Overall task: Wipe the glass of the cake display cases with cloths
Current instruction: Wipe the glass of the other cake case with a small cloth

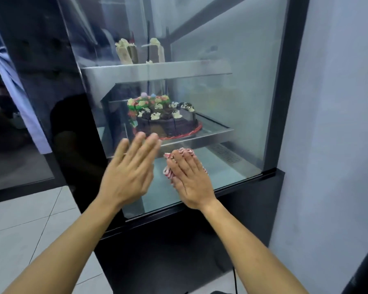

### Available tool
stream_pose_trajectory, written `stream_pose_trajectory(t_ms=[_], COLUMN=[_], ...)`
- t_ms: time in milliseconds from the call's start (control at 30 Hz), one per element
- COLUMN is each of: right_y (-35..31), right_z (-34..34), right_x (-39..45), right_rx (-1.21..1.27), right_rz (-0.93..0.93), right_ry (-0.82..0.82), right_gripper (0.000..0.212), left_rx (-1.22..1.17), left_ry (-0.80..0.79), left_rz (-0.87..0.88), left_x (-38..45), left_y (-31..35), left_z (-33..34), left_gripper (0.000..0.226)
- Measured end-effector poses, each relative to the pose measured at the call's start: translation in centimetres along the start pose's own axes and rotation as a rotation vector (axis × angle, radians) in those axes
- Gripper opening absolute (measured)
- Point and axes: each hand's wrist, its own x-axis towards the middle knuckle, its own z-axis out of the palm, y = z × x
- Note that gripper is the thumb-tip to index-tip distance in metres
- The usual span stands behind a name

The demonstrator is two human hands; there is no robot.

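Glass (221, 102) on the front of the display case (285, 102) is hard, smooth and breakable, so it likely wants broad, even pressure from a flat palm rather than any grip. Against its lower part, just above the bottom frame edge, the right hand (191, 181) presses a small red-and-white cloth (168, 172), soft and light, with fingers straight and released. The left hand (130, 172) lies flat beside it, fingers straight, holding nothing; a chocolate cake (168, 122) sits on the shelf (210, 134) behind.
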Motion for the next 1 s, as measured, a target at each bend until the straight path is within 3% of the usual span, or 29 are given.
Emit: stream_pose_trajectory(t_ms=[67,200,233,267,300,400,467,533,600,667,700,800,867,933,967,1000], right_y=[2.5,7.5,7.1,5.8,3.8,-1.8,1.2,6.0,10.8,12.1,11.0,3.0,-1.0,0.2,2.8,6.1], right_z=[-0.8,-2.2,-2.3,-2.0,-1.2,1.1,0.4,-1.2,-3.3,-3.8,-3.0,-0.8,-1.0,-2.7,-3.6,-4.3], right_x=[-0.3,-1.4,-1.0,-0.6,-0.7,-1.7,-0.8,0.1,-0.8,-2.8,-3.7,-1.2,1.8,4.6,5.6,6.2], right_rx=[0.029,0.199,0.226,0.215,0.189,0.078,0.026,0.098,0.281,0.318,0.304,0.351,0.268,0.122,0.048,-0.003], right_rz=[0.102,0.869,1.012,1.032,0.944,0.275,0.174,0.466,0.961,1.374,1.461,1.273,0.812,0.265,0.121,0.099], right_ry=[0.019,0.335,0.402,0.406,0.343,0.063,0.072,0.26,0.483,0.457,0.427,0.331,0.227,0.109,0.129,0.183], right_gripper=[0.059,0.058,0.059,0.06,0.061,0.062,0.06,0.059,0.06,0.057,0.056,0.062,0.063,0.058,0.055,0.054], left_rx=[0.007,0.14,0.157,0.165,0.165,0.17,0.173,0.178,0.188,0.187,0.187,0.198,0.187,0.201,0.2,0.194], left_ry=[-0.023,0.001,0.008,0.012,0.017,0.027,0.027,0.029,0.025,0.029,0.029,0.047,0.049,0.05,0.052,0.052], left_rz=[0.058,0.053,0.055,0.054,0.053,0.045,0.042,0.036,0.035,0.034,0.034,0.029,0.032,0.029,0.027,0.029], left_x=[1.1,1.1,1.1,1.1,1.0,1.0,0.9,1.0,1.0,1.0,1.0,1.1,1.0,1.1,1.1,1.1], left_y=[1.2,1.7,1.8,1.9,1.9,1.9,1.9,1.9,2.0,2.0,2.0,2.2,2.2,2.1,2.1,2.1], left_z=[0.6,1.5,1.6,1.7,1.7,1.8,1.7,1.8,1.8,1.9,2.0,2.0,2.1,2.1,2.2,2.1], left_gripper=[0.067,0.064,0.064,0.064,0.063,0.062,0.062,0.062,0.063,0.063,0.063,0.063,0.063,0.062,0.062,0.062])
